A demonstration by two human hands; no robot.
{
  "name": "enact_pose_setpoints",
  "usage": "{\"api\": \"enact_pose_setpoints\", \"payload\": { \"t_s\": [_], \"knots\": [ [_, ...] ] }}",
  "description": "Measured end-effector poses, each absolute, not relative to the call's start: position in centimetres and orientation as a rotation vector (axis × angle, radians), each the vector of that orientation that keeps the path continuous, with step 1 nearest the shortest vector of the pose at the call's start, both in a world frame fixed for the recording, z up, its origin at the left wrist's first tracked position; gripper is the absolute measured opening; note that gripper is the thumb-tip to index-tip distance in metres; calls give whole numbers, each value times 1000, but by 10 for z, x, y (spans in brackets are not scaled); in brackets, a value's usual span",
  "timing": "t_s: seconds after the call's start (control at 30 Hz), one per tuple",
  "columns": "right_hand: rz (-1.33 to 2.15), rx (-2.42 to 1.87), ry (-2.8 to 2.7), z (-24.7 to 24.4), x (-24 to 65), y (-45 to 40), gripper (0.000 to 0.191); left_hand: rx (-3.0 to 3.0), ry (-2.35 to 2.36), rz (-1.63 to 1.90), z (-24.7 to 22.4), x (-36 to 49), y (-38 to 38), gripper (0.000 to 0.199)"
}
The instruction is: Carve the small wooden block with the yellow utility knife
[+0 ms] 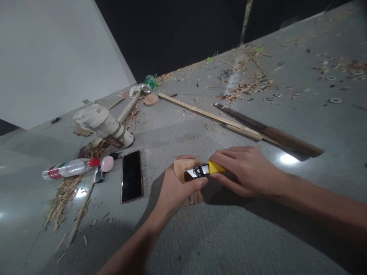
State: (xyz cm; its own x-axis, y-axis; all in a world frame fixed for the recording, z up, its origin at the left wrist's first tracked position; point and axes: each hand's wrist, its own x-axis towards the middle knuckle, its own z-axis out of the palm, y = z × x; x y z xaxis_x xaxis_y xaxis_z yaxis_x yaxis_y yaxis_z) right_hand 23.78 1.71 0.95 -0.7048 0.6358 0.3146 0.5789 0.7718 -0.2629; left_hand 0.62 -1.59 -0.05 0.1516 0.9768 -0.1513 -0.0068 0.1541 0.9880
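Observation:
A small block of light wood [181,168] is gripped in my left hand [174,187], with the fingers behind it and the thumb in front. My right hand [241,170] is closed around a yellow utility knife [215,167]. The knife's blade is out, pointing left across the face of the wood. My left thumb lies just below the blade holder; whether it touches the knife is hard to tell. The lower end of the block shows beneath my left thumb.
Left of my hands lie a phone [132,176], a plastic bottle [70,169] and a white tumbler [103,123]. Farther off are a green can [148,84], a round wooden disc [151,100], a long wood strip [200,111], a dark blade-like tool [275,133] and scattered shavings.

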Motion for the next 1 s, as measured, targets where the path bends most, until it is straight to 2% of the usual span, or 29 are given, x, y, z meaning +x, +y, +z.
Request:
{"api": "enact_pose_setpoints", "payload": {
  "t_s": [0.2, 0.4, 1.0],
  "knots": [
    [185, -930, -2566, 11, 237, 16, 36, 1194, 1123, 996, 2, 8, -18, 34],
    [174, -920, -2558, 11, 236, 16, 36, 1118, 1183, 960, 3, 9, -20, 41],
    [175, -1002, -2667, 27, 246, 15, 38, 1221, 1224, 933, 6, 9, -21, 30]
  ]
}}
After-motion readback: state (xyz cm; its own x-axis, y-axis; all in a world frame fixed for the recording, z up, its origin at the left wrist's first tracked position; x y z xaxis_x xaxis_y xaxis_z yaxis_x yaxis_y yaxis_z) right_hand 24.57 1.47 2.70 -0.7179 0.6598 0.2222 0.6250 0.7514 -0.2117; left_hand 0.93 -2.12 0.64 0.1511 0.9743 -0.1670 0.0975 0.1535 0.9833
